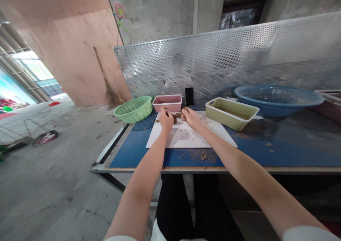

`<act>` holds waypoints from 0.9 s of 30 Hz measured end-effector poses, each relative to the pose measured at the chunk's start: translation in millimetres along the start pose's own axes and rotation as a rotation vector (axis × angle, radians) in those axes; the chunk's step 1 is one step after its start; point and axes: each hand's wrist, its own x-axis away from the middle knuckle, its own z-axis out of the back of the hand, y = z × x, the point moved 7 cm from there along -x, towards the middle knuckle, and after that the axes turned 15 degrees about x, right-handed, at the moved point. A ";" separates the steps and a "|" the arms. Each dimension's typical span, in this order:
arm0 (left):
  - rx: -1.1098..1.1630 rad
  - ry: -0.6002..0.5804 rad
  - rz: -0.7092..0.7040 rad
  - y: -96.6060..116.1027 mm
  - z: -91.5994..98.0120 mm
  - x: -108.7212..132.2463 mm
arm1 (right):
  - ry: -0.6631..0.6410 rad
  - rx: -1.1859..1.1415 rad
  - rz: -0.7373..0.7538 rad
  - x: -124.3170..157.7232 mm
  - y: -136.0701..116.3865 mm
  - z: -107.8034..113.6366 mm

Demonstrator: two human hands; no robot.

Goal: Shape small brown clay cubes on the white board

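Observation:
Over the white board [183,138], my left hand [166,120] is curled beside a small brown lump [175,119], its fingers closed around or against it. My right hand [190,118] is closed, its fingers pinched on a thin brown piece [178,115] that points left toward the lump. The kind of both brown things is too small to make out. Brown crumbs lie scattered on the board around my hands. Just behind my left hand stands a pink rectangular basket [167,107] with a white rim.
A green colander basket [134,109] stands left, a yellow-green tub [231,116] right. Farther right is a wide blue basin [277,100]. A phone [189,96] leans upright at the back, before a perforated metal panel [213,63]. Brown bits [204,156] lie near the table's front edge.

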 end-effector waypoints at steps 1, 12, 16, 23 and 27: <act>0.001 -0.001 -0.001 -0.2 -0.2 0.0 | -0.005 0.004 0.008 0.2 -0.9 0.0; 0.012 -0.010 0.009 0.5 -0.1 0.6 | 0.067 -0.002 -0.015 -2.2 6.7 0.4; 0.007 -0.008 0.003 1.2 0.1 0.5 | 0.123 0.088 0.033 3.9 -2.0 3.9; 0.011 -0.010 0.001 -3.1 -1.4 -0.2 | 0.111 0.234 0.093 9.6 -10.4 4.4; 0.025 -0.011 0.010 -4.2 -1.7 0.1 | 0.026 0.174 0.059 7.0 -0.1 -5.3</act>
